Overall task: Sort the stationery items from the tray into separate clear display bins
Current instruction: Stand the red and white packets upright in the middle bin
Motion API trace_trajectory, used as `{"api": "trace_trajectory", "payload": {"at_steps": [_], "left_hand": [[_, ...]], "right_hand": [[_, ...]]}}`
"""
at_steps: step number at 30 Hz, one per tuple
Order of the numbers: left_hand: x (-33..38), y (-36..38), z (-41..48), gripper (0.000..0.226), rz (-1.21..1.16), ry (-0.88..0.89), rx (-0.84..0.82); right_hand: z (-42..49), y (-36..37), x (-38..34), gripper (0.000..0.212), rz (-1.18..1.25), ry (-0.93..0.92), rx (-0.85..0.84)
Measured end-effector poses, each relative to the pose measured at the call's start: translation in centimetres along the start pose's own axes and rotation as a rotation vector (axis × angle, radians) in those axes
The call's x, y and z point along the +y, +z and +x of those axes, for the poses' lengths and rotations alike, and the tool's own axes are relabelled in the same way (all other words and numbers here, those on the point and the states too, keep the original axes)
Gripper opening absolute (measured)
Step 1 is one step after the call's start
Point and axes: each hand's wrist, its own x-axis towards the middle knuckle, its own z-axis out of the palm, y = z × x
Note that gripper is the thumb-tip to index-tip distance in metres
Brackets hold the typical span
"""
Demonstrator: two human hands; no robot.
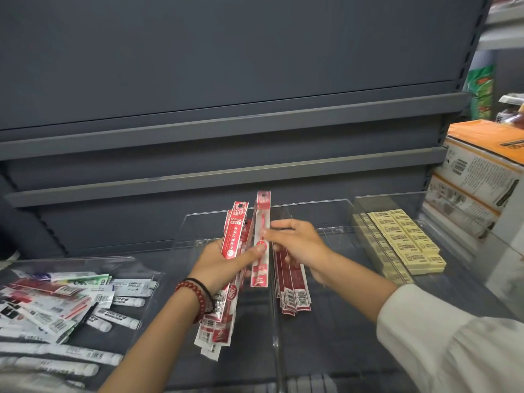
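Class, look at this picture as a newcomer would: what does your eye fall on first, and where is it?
In the middle, the left hand grips a fan of red packets, while the right hand pinches a single packet beside them. Yellow erasers fill a clear bin at the right. A tray of mixed packets lies at the lower left.

Glossy red-and-white plastic packets catch light; the display bins are clear, smooth plastic. The shelves look matt grey metal. The sleeve is soft white cloth.
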Motion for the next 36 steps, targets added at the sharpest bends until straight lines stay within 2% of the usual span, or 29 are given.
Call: {"api": "trace_trajectory", "payload": {"at_steps": [5, 8, 12, 17, 20, 23, 27, 31, 34, 36], "left_hand": [[-0.3, -0.1, 0.4, 0.024, 0.039, -0.052, 0.035], [-0.6, -0.2, 0.6, 0.019, 0.046, -0.045, 0.039], [-0.8, -0.3, 0.7, 0.017, 0.033, -0.042, 0.032], [-0.6, -0.1, 0.6, 0.021, 0.016, -0.056, 0.032], [-0.4, -0.1, 0.4, 0.022, 0.016, -0.061, 0.034], [-0.3, 0.0, 0.3, 0.025, 0.008, -0.069, 0.035], [-0.4, 0.1, 0.5, 0.028, 0.043, -0.053, 0.058], [-0.5, 0.1, 0.5, 0.029, 0.077, -0.04, 0.088], [-0.5, 0.1, 0.6, 0.025, 0.059, -0.029, 0.103], [-0.4, 0.1, 0.7, 0.025, 0.042, -0.023, 0.11]], "right_hand": [[0.9, -1.1, -0.1, 0.015, 0.011, 0.007, 0.08], [1.4, -1.8, 0.1, 0.016, 0.008, -0.012, 0.124], [1.7, -2.6, 1.3, 0.021, -0.252, -0.004, 0.207], [1.7, -2.8, 2.7, 0.009, -0.384, 0.11, 0.085], [1.6, -2.1, 3.2, 0.025, -0.351, 0.175, -0.004], [1.6, -1.6, 3.6, 0.035, -0.447, 0.149, -0.069], [1.4, -1.5, 3.8, 0.03, -0.609, 0.048, -0.071], [1.1, -1.3, 2.8, 0.014, -0.468, -0.139, 0.072], [0.2, -0.8, 1.1, 0.02, -0.27, -0.162, -0.018], [-0.1, -0.5, 0.6, 0.024, -0.225, -0.136, -0.088]]}}
